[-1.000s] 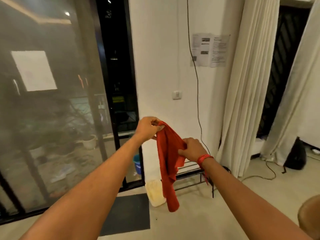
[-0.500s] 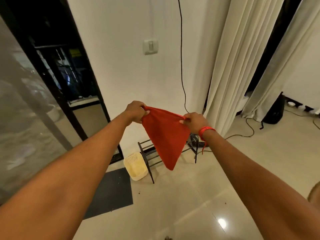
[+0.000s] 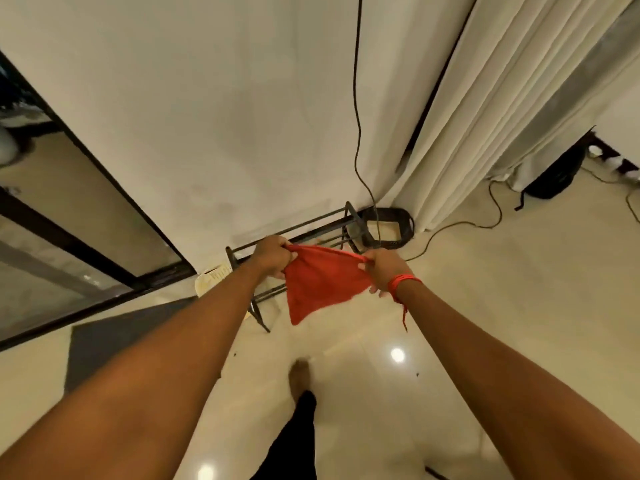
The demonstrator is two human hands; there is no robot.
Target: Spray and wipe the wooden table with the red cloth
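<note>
I see one red cloth (image 3: pixel 320 284) stretched in the air between two hands, above the floor (image 3: pixel 485 306). The left hand (image 3: pixel 273 256) and the right hand (image 3: pixel 384 271) each pinch one top corner.

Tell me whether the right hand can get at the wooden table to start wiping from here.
Probably not yet. No wooden table shows in this view; the right hand and left hand hold the red cloth stretched between them in the air above bare floor, by a metal rack.
</note>
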